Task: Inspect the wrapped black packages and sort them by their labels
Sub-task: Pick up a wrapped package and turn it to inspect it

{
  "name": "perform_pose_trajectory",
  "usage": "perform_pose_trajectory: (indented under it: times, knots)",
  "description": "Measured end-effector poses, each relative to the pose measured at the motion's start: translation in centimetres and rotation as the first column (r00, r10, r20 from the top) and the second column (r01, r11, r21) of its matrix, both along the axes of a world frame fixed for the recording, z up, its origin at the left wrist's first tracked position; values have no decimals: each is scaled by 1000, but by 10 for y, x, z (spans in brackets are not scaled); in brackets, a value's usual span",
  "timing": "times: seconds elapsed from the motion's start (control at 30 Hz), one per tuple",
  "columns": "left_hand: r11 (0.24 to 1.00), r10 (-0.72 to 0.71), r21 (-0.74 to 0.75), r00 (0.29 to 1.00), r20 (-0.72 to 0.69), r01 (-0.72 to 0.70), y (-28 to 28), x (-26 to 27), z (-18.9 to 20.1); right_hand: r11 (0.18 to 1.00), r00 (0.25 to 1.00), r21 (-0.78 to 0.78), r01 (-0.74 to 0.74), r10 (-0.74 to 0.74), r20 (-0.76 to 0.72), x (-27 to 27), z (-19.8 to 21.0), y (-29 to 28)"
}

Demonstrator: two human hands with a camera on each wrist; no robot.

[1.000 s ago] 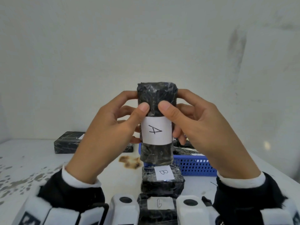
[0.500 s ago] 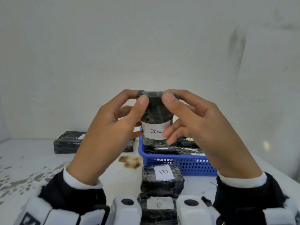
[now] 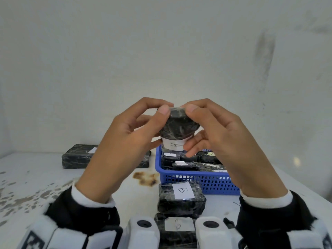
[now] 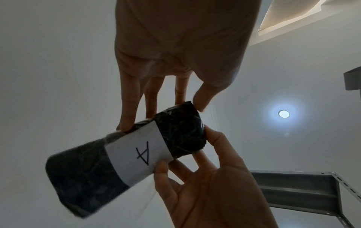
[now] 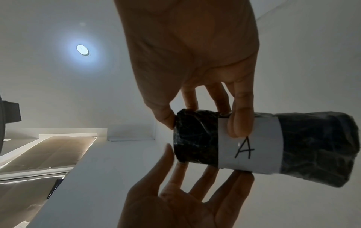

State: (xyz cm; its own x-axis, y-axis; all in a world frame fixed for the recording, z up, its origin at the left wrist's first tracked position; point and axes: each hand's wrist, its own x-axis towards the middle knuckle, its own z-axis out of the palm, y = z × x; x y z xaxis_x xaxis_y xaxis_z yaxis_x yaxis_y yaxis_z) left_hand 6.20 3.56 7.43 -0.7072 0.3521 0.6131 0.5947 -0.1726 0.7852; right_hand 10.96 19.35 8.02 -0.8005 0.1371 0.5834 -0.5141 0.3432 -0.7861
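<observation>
Head view: left hand [image 3: 124,141] and right hand [image 3: 228,141] both pinch the A-labelled package [image 3: 179,126] mid-frame, above the blue basket [image 3: 197,182].

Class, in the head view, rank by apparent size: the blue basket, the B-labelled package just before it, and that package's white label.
1. Blue basket, largest though partly hidden by the right hand.
2. B-labelled package.
3. White label, smallest.
</observation>
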Motion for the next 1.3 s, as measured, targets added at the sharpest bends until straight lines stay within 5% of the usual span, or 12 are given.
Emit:
perform_pose_trajectory:
  times: [0.13,0.23,0.37,0.47,0.63,0.93,1.3]
  knots:
    - [994,62,-87,998,-30,-65,-2,0,0,1000,1000,-8,26,-27,-12,2,1,-4]
    - [988,139,65,990,14,-140,-5,-5,0,995,994,13,99,-98,-54,0,0,-3]
    - [938,90,318,983,163,-139,-11,-10,5,940,967,249,234,-250,38,2,2,6]
    - [925,23,366,977,210,-101,-11,-10,6,973,987,197,123,-141,81,4,2,10]
    - [971,98,203,983,158,-130,-7,-8,3,999,999,-9,33,-33,-9,6,4,15]
    - [979,186,83,982,34,-188,-5,-9,-1,999,999,-41,22,-23,-33,6,4,14]
    - [970,241,15,966,91,-243,-7,-10,-1,1000,998,-24,-9,7,-65,3,2,14]
